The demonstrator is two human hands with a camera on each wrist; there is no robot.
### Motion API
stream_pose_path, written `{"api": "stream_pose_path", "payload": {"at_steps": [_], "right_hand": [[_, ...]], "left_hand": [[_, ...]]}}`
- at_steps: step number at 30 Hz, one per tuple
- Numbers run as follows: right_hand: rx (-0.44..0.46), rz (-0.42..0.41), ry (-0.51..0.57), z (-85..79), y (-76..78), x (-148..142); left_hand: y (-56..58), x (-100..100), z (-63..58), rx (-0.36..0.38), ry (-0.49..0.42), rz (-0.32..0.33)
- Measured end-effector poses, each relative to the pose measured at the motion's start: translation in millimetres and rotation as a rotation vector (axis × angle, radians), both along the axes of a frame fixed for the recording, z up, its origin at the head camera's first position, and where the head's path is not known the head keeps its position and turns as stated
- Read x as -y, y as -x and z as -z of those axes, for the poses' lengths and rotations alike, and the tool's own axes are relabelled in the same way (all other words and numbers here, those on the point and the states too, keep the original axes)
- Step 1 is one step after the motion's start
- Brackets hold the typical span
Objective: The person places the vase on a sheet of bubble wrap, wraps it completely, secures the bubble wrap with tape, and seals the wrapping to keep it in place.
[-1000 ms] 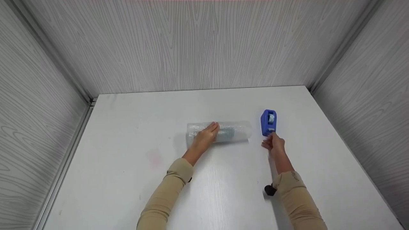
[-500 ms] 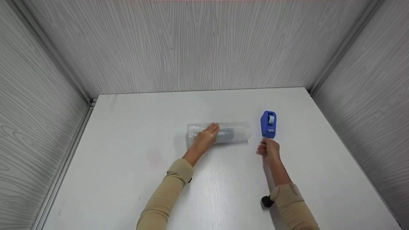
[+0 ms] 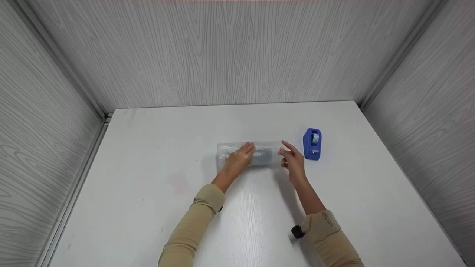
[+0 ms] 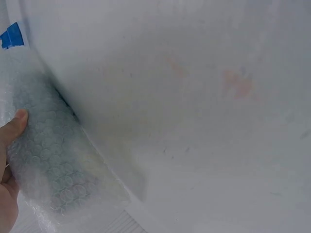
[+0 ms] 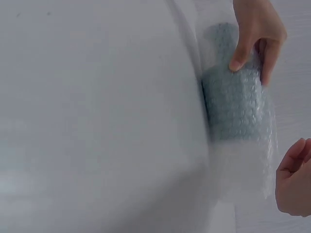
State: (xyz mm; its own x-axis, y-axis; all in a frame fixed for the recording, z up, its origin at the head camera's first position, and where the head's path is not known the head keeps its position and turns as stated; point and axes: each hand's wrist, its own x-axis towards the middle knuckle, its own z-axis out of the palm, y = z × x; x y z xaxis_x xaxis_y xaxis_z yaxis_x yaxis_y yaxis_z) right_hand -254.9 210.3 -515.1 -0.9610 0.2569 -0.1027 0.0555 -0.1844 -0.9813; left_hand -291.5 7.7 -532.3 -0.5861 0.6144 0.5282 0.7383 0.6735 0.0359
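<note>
A clear bubble-wrap bundle lies sideways on the table, with a greenish cylindrical thing inside; the right wrist view shows that thing narrowing at one end. My left hand grips the bundle left of its middle, fingers over the top and the thumb on the near side. At the bundle's right end is my right hand, index finger extended and the other fingers bent. Whether a piece of clear tape is between its fingers cannot be made out. In the right wrist view this hand shows only partly, beside the wrap.
A blue tape dispenser with a roll of tape stands on the white table, right of the bundle. Grey wood-grain panels rise at the back and both sides.
From the front of the tape dispenser, my right hand has drawn back toward me, then moved left to the bundle's right end. The left hand and bundle have stayed in place.
</note>
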Motion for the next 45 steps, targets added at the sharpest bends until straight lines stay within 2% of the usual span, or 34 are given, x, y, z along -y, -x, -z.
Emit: {"api": "stream_pose_path", "payload": {"at_steps": [5, 12, 21, 30, 36, 42, 45], "right_hand": [[-0.056, -0.108, -0.051, -5.2, 7.7, 29], [-0.069, -0.142, -0.152, -4.0, 22.6, 47], [0.041, -0.070, -0.203, -2.0, 27.6, 54], [0.075, -0.005, -0.279, -1.0, 26.2, 57], [0.089, -0.012, -0.331, -1.1, 27.5, 56], [0.112, -0.004, -0.289, -2.9, 29.2, 53], [0.088, -0.001, -0.264, -4.8, 30.0, 52]], "left_hand": [[-0.2, -1, 1.2, -0.022, 0.016, -0.023], [1.3, -2, 2.4, -0.035, 0.041, -0.033], [1.9, -1, 1.6, -0.033, 0.041, -0.022], [0.8, -1, 1.0, 0.000, 0.036, -0.021], [1.4, -1, 1.7, 0.006, 0.027, -0.017], [2.7, -1, 2.8, -0.016, -0.002, 0.002], [2.4, -1, 2.3, -0.035, -0.007, -0.001]]}}
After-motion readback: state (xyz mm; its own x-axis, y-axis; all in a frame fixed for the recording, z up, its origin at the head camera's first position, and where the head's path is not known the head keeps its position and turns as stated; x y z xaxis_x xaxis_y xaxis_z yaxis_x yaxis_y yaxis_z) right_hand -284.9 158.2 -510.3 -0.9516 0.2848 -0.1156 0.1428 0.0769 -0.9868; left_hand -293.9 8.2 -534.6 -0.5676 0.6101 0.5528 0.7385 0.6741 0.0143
